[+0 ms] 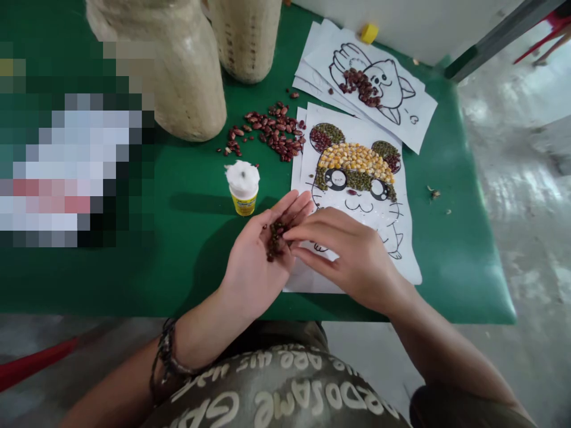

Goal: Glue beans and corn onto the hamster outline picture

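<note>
My left hand [259,261] is palm up, fingers stretched out, with a small heap of dark green and reddish beans [276,238] lying in the cupped palm. Over that palm, my right hand [348,255] brings its thumb and forefinger together in a loose pinch at the heap. What sits between those fingertips is too small to make out. Partly under my right hand lies a sheet with a hamster drawing [357,205]. Yellow corn kernels [352,157] cover its forehead, green beans the band around the eyes, and green and red beans the ears.
A white-topped glue tub [243,187] with a yellow label stands left of the sheet. Red beans [279,131] lie scattered behind it. Two large jars [178,71] [245,35] stand at the back left. Another drawing [388,83] and a yellow block [369,33] are on the green table [464,238].
</note>
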`<act>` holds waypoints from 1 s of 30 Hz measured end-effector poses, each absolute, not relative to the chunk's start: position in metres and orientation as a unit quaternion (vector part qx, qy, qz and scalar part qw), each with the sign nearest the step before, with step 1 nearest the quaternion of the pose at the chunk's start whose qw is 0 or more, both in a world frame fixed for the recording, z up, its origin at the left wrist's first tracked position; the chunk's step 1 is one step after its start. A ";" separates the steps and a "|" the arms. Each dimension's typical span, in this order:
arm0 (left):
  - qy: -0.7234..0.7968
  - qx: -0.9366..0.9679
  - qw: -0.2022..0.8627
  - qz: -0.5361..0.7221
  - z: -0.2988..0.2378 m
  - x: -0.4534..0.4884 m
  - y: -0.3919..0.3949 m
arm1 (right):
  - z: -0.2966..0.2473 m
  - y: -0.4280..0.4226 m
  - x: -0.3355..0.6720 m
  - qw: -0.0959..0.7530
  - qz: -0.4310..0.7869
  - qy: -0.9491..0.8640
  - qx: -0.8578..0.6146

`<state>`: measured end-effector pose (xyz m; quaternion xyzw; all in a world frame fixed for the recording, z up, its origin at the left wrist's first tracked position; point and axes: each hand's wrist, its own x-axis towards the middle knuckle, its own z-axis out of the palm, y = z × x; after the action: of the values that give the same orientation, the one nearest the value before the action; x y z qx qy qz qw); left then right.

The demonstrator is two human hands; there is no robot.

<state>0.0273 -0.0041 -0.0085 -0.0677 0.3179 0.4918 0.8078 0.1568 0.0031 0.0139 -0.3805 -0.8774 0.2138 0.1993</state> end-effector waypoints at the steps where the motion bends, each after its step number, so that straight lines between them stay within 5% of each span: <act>1: 0.311 -0.064 0.811 0.491 -0.009 0.027 -0.005 | 0.011 0.003 0.153 0.201 0.210 -0.885 -0.364; 30: 0.350 -0.105 0.789 0.494 -0.014 0.028 -0.002 | 0.018 0.027 0.133 0.028 0.204 -0.923 -0.326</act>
<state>0.0279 -0.0018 -0.0141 -0.1054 0.3498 0.4943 0.7888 0.1334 0.0269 0.0182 -0.3262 -0.9226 0.2039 0.0281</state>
